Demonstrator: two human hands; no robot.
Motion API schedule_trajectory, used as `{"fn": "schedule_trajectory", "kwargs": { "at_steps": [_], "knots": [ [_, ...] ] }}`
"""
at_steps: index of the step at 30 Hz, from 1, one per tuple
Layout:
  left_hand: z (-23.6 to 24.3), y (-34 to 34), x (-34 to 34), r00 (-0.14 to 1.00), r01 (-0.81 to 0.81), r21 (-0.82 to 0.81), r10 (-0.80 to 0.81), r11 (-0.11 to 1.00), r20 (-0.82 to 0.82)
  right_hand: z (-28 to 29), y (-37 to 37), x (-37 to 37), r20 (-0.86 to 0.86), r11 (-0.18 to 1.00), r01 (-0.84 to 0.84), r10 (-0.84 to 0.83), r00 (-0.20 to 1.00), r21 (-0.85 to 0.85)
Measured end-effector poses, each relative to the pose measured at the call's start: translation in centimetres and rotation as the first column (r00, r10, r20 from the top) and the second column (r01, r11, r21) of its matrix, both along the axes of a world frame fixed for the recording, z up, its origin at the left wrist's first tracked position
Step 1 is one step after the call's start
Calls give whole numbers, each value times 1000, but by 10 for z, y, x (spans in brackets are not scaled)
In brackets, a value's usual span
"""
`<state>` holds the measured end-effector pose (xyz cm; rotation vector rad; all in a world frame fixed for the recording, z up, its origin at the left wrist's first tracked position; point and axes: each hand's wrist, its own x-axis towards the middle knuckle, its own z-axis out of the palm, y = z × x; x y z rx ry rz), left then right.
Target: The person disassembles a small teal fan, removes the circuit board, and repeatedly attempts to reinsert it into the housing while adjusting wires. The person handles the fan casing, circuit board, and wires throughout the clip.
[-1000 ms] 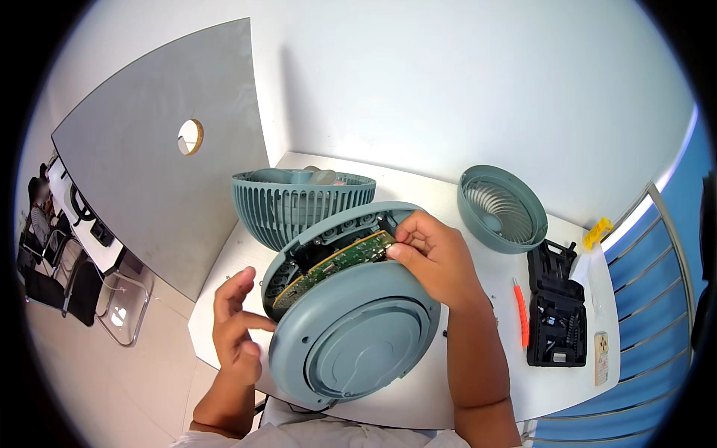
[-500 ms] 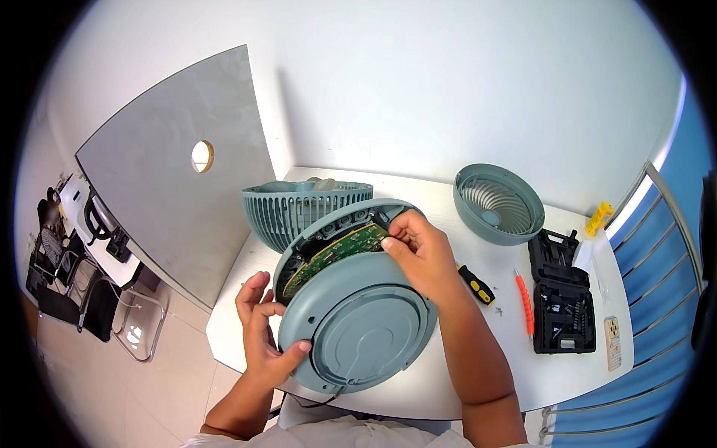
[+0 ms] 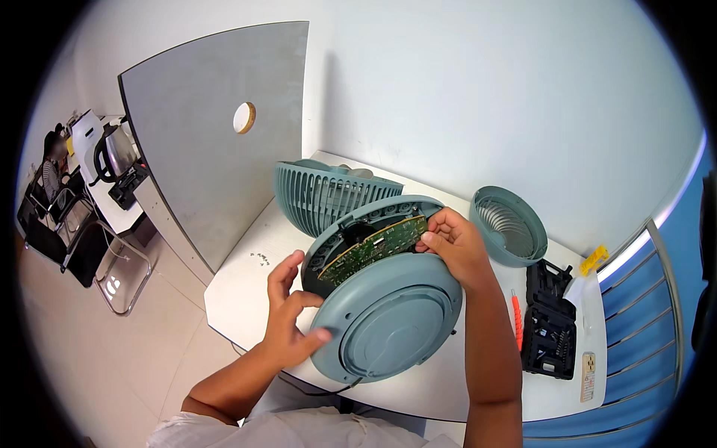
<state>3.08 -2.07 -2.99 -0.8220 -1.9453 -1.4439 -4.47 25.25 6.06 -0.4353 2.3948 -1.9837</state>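
The person held a teal fan base [image 3: 392, 328] tilted above the white worktop [image 3: 246, 299], its round underside cover facing up. The left hand [image 3: 291, 317] gripped the cover's lower left rim, thumb pressed on the face and fingers [image 3: 287, 270] curled loosely above. The right hand [image 3: 455, 246] pinched the right end of a green circuit board [image 3: 373, 249] lying in the opened housing, fingers closed on its edge. Behind the base lay a teal fan grille [image 3: 328, 196] on its side; a second, bowl-shaped grille [image 3: 508, 224] rested to the right. Further right lay an orange screwdriver [image 3: 515, 332] and, just beside it, an open black tool case [image 3: 549, 332]
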Motion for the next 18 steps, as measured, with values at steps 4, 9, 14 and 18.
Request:
{"fn": "schedule_trajectory", "kwargs": {
  "at_steps": [4,9,14,18],
  "knots": [
    [7,2,-23,999,-18,111,23,994,-44,-7,0,-2,-45,999,14,-17,999,-48],
    [27,-4,-49,995,43,-7,-43,999,-88,-16,5,-6,-20,986,61,-65,998,-158],
    [29,1,-64,983,-5,33,11,999,-182,-17,7,-6,-34,984,63,-70,997,-166],
    [39,3,-69,978,3,-58,-15,998,-209,-19,10,-5,-14,976,90,-95,995,-200]
  ]
}}
